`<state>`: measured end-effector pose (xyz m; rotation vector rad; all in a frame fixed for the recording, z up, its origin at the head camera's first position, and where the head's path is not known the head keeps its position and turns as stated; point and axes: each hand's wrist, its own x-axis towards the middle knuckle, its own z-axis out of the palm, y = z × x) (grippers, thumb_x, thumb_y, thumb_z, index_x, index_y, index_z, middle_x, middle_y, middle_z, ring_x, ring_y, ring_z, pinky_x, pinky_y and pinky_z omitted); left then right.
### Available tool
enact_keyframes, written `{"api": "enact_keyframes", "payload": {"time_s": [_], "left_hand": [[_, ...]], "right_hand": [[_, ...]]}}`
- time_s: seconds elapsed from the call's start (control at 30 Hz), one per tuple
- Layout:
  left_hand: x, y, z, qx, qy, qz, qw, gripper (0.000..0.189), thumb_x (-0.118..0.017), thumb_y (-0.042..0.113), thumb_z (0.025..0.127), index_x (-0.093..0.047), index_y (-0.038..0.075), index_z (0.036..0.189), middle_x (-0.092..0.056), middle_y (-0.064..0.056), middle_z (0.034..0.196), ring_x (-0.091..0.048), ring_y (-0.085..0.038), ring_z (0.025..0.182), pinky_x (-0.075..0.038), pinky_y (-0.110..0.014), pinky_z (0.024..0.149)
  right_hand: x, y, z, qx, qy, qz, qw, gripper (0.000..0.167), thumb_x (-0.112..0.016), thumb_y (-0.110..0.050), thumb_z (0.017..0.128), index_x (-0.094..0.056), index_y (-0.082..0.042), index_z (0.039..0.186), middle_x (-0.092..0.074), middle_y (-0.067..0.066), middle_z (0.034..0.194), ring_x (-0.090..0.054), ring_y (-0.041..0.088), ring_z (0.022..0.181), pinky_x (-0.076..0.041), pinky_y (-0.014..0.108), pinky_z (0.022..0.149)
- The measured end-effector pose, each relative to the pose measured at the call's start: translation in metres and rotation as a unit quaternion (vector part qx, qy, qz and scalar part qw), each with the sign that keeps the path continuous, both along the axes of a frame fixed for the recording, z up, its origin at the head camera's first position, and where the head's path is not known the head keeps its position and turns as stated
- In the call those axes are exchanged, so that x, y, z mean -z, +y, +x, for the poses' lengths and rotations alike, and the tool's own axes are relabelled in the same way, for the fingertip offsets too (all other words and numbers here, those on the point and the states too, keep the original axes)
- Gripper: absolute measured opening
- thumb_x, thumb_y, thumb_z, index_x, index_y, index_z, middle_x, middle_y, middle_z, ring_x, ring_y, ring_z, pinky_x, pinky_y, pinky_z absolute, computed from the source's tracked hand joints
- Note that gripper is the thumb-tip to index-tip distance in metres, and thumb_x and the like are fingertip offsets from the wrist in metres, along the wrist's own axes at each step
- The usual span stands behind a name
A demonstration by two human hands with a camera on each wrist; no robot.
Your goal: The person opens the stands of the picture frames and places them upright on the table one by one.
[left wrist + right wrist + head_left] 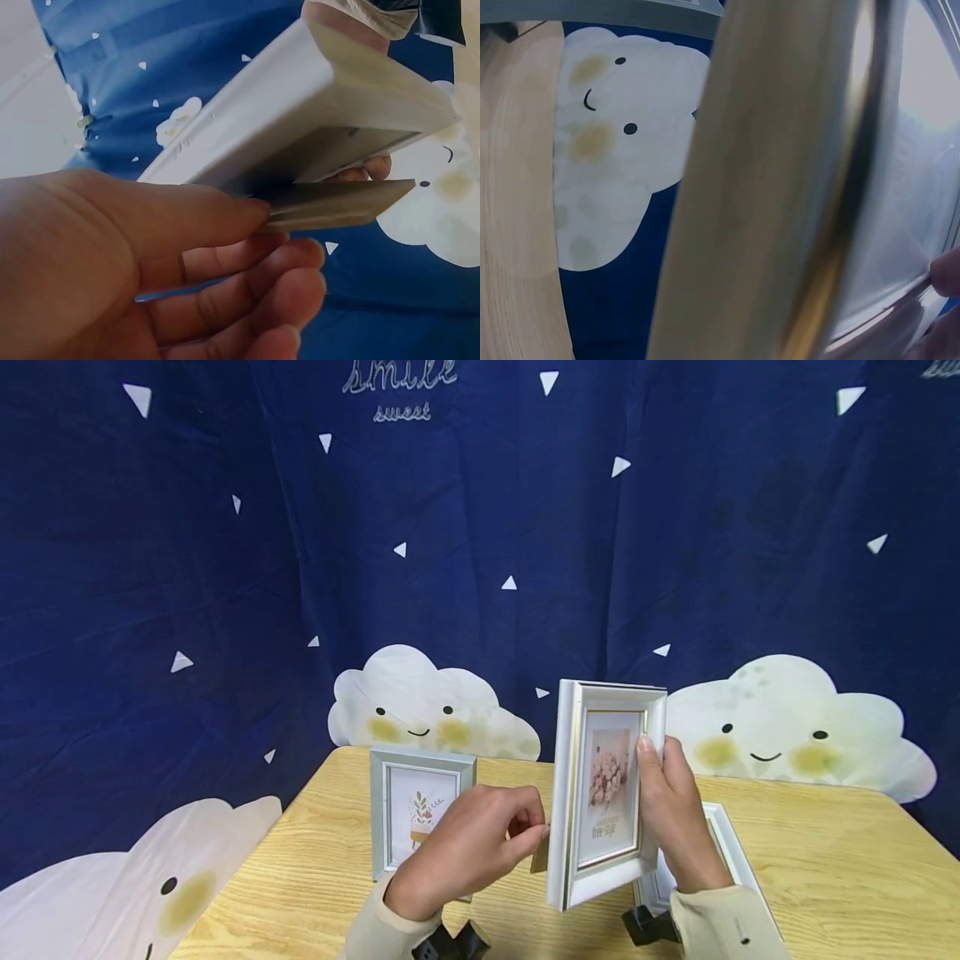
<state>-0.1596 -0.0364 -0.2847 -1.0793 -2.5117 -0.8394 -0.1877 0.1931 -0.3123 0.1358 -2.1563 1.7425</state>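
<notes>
A white picture frame (607,785) with a gold inner line and a pink flower print is held upright above the table, its front turned toward me. My right hand (671,810) grips its right edge, thumb on the front and fingers behind. Behind the frame, my left hand (480,831) pinches the frame's brown stand (345,204) between thumb and fingers. The stand tilts out from the back panel in the left wrist view. Up close in the right wrist view, the frame's border (757,187) blocks much of the scene.
A grey-blue picture frame (378,827) with a plant print stands at the left on the wooden table (300,860). Another white frame (738,860) is on the table at the right, partly behind my right arm. A dark blue curtain (480,510) with clouds hangs behind the table.
</notes>
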Motion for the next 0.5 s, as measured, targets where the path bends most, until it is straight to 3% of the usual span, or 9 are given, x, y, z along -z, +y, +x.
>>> {"api": "enact_keyframes", "payload": {"time_s": [0.5], "left_hand": [[0.005,-0.009,-0.016,-0.037,-0.010,-0.002,0.9993,0.013,-0.070,0.017,0.088,-0.066,0.018,0.076,-0.057,0.017,0.063,-0.050,0.006,0.056,-0.040,-0.017,0.057]], "right_hand": [[0.000,-0.002,0.001,-0.006,-0.002,0.011,0.9999,0.054,-0.024,-0.042,0.104,-0.030,-0.001,0.140,-0.044,0.019,0.127,-0.041,0.024,0.114,-0.032,0.044,0.095]]}}
